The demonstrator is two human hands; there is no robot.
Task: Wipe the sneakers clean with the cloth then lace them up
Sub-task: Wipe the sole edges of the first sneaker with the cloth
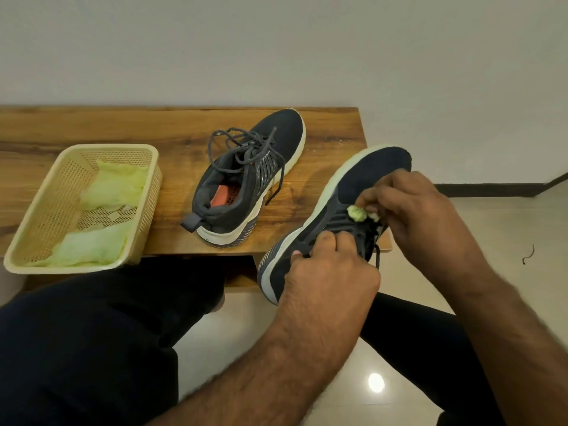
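1. At the right end of the brown wood-grain bench point(92, 130), the person's left hand point(329, 272) grips the side and collar of a dark navy knit sneaker with a white sole point(365, 176). It is tilted on its side, with its heel past the bench edge. If that grip slackens, the shoe could roll or drop to the floor.
2. The right hand point(421, 210) has its fingers point(373, 196) curled narrow around a small balled-up pale green cloth point(356, 213), pressing it on the side panel just beside the eyelets. The wad is small, so it could slip out of the pinch, or bare fingertips could smear dirt instead of lifting it.
3. A dark lace end point(377, 256) hangs loose under the right hand. Wiping strokes might snag it and tug it out of its eyelets, which would make lacing harder.
4. The matching second navy sneaker point(246, 179) stands upright mid-bench with its laces untied, well apart from the hands. A wide elbow swing seems unlikely to reach it.
5. The cream perforated plastic basket point(33, 238), holding more green cloths point(113, 186), overhangs the near edge slightly; a knee bump could tip it.
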